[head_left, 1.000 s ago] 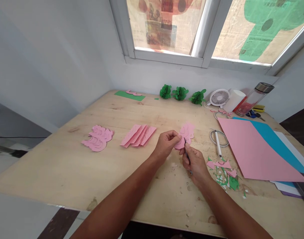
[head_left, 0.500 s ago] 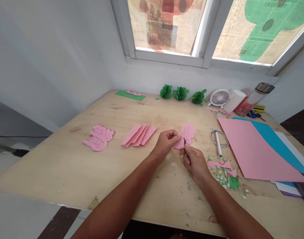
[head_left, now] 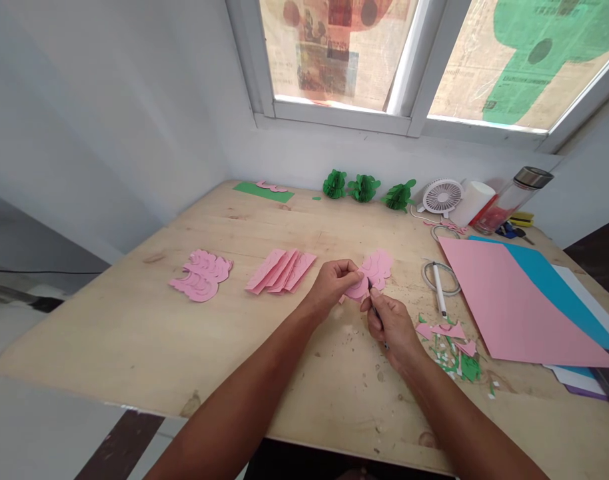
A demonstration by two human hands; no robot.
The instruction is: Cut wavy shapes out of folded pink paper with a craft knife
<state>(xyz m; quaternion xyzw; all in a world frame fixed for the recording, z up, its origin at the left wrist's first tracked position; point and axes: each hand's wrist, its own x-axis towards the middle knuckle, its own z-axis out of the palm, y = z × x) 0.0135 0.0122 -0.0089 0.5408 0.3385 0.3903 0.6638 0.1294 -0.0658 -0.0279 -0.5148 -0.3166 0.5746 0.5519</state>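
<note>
Pink folded strips [head_left: 281, 271] are lying left of the left hand [head_left: 333, 285], which is pinching a pink cutout [head_left: 378, 265]; paper scraps [head_left: 449, 330] are lying right of the right hand [head_left: 390, 325], which is gripping a slim dark tool [head_left: 376, 307]. Tabletop [head_left: 174, 353] is extending toward its left and near edges.

Right of centre, a small white desk fan [head_left: 443, 198], a white roll [head_left: 473, 203] and a metal-capped clear bottle [head_left: 515, 202] stand near the wall [head_left: 294, 150]; a newspaper-covered window [head_left: 418, 80] spans the frame's upper right.
</note>
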